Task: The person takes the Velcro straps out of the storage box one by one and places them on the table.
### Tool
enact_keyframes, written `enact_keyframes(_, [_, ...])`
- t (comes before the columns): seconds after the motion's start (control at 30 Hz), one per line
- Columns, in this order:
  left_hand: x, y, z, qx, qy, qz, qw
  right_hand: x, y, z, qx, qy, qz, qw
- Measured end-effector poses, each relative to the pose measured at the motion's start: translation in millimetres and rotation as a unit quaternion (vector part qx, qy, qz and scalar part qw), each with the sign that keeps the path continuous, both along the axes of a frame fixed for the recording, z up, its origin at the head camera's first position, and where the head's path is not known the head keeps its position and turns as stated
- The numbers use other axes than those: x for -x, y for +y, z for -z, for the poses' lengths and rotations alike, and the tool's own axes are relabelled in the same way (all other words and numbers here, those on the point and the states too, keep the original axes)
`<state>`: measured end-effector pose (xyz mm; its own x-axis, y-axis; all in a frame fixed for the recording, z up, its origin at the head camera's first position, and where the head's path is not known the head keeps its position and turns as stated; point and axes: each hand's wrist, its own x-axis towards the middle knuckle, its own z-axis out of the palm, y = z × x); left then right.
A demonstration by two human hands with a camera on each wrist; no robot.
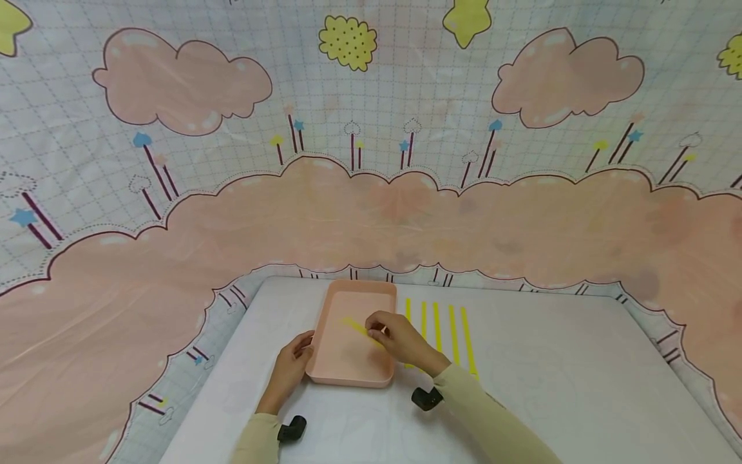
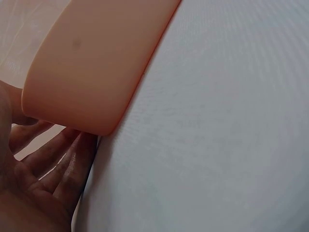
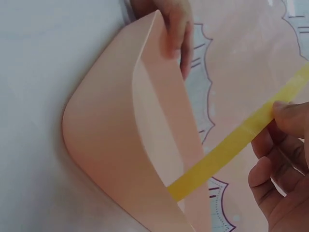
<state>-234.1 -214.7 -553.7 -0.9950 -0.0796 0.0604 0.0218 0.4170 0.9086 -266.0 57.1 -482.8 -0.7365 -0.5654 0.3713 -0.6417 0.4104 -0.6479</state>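
A pink rectangular tray point(image 1: 350, 380) lies on the white table. My left hand point(image 1: 292, 362) grips its left side, with fingers point(image 2: 72, 157) against the outer wall and a digit over the rim in the right wrist view. Over the tray, my right hand point(image 1: 400, 336) pinches a flat yellow strip point(image 3: 217, 154) between thumb and fingers. The strip slants across the tray's inside in the head view, its far end pointing up and left. Several more yellow strips point(image 1: 437, 325) lie side by side just right of the tray, partly covered by my right forearm.
White table surface point(image 1: 580, 374) stretches to the right of the strips and in front of the tray. Behind the table hangs a patterned cloth point(image 1: 464, 225) with clouds and stars. A small black device point(image 1: 426, 398) is on each wrist.
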Motion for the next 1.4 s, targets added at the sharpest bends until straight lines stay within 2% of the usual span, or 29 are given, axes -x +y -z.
enact_keyframes(0.3, [0.9, 0.0, 0.5, -0.005, 0.0, 0.0, 1.0, -7.3, 7, -5.1, 0.072, -0.05, 0.034, 0.9956])
enact_keyframes(0.6, [1.5, -0.1, -0.2, -0.003, -0.002, -0.003, 1.0, -9.1, 15, -8.3, 0.157, -0.141, 0.058, 0.9758])
enact_keyframes(0.8, [1.6, -0.2, 0.5, -0.003, -0.001, -0.002, 1.0, -20.2, 22, -26.1, 0.173, -0.194, 0.084, 0.9619])
enact_keyframes(1.0, [1.4, -0.5, -0.3, -0.004, 0.0, 0.0, 1.0, -11.5, 33, -11.9, 0.211, -0.229, 0.098, 0.9453])
enact_keyframes(1.17, [1.0, -0.3, -1.1, -0.006, 0.0, -0.003, 1.0, -11.5, 41, -9.9, 0.241, -0.249, 0.117, 0.9308])
enact_keyframes(1.4, [0.7, 0.0, -2.1, -0.002, -0.002, -0.005, 1.0, -12.3, 56, -7.5, 0.256, -0.258, 0.13, 0.9227])
